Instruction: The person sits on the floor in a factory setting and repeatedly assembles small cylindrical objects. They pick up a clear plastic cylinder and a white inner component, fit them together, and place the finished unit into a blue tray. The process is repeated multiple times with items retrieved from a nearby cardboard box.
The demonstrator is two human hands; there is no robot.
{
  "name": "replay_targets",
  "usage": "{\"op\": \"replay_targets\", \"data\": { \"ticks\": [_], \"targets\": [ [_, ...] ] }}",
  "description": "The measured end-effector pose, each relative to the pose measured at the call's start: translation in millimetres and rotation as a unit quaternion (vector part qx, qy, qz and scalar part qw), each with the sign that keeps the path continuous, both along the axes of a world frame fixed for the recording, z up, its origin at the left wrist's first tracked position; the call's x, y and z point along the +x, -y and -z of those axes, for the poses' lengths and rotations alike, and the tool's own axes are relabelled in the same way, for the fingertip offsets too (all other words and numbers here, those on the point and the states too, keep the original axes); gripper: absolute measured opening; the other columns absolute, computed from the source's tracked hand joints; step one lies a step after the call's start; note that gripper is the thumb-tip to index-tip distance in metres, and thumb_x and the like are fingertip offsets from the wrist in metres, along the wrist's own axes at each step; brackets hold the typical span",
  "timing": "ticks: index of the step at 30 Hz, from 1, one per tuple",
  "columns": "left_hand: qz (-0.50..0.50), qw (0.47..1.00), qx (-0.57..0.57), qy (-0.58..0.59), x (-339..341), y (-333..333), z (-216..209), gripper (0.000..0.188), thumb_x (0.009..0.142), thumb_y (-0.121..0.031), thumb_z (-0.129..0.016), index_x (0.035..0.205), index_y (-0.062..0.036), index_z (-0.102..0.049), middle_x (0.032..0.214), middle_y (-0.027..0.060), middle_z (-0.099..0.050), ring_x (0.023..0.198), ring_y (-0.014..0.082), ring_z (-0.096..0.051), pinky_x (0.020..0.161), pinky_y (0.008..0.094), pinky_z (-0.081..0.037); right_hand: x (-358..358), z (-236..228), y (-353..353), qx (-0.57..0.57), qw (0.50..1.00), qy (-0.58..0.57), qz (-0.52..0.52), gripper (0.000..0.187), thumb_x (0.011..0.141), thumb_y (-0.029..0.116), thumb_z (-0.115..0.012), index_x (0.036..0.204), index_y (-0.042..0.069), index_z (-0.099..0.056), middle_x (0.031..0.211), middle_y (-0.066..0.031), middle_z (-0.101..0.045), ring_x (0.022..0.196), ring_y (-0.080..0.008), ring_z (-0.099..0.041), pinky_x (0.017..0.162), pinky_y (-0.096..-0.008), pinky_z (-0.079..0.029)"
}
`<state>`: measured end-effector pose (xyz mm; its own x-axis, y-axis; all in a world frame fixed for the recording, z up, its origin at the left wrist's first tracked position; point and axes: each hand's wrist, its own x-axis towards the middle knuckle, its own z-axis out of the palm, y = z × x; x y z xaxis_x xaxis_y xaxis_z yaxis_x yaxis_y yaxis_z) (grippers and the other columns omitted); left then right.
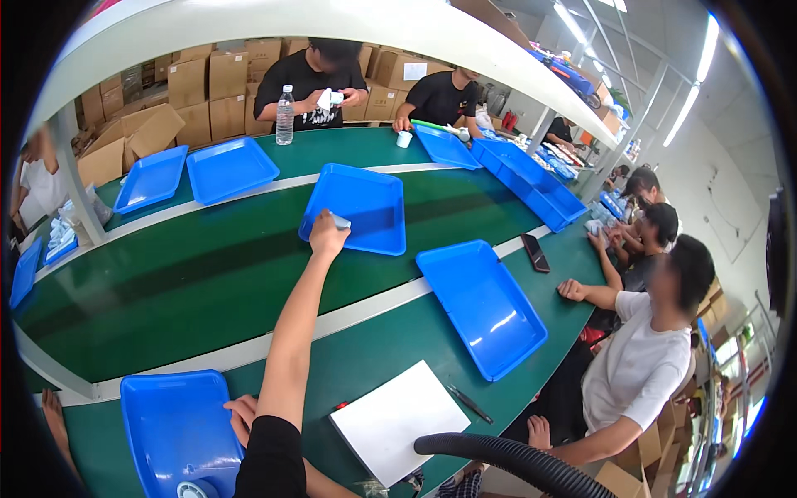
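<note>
My left hand (329,236) is stretched far out over the near left edge of a blue tray (390,212) on the green bench. It is closed on a small pale grey piece (340,222), whose kind I cannot make out. Below, partly covered by my left arm, my right hand (241,417) has its fingers curled at the right rim of a nearer blue tray (137,415). A round white plastic part (197,488) lies in that tray's lower end, cut off by the picture's edge.
A white box (403,423), a black pen-like tool (471,404) and a black ribbed hose (515,456) are near me. Another blue tray (481,307) and a phone (535,253) lie to the right. Across stands a bottle (285,116). Co-workers sit opposite and at right.
</note>
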<state>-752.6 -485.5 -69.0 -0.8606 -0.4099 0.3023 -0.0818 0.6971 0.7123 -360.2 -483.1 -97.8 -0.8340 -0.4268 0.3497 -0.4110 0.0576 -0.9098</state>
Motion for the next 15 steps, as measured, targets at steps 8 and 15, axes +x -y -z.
{"op": "replay_targets", "data": {
  "ticks": [8,15],
  "targets": [
    [0.046,0.933,0.349,-0.069,39,23,-49,0.063,0.073,-0.048,-0.069,0.112,-0.0020,-0.053,0.105,0.0159,-0.062,0.096,0.0287,-0.062,0.083,0.0377,-0.049,-1,-6,-10,0.016,0.997,0.061,-0.037,0.030,0.080,0.023,-0.058,0.101,0.001,-0.059,0.096,-0.0215,-0.062,0.092,-0.0381,-0.059,0.076,-0.0414,-0.047],
    [0.188,0.670,0.716,-0.058,173,26,-85,0.047,0.082,-0.046,-0.063,0.114,-0.0133,-0.052,0.107,0.0086,-0.061,0.093,0.0244,-0.062,0.075,0.0337,-0.054,-18,-13,-10,-0.071,0.996,-0.008,0.047,0.026,0.077,0.017,-0.062,0.093,-0.004,-0.059,0.089,-0.0247,-0.062,0.089,-0.0416,-0.058,0.070,-0.0426,-0.048]
  ]
}}
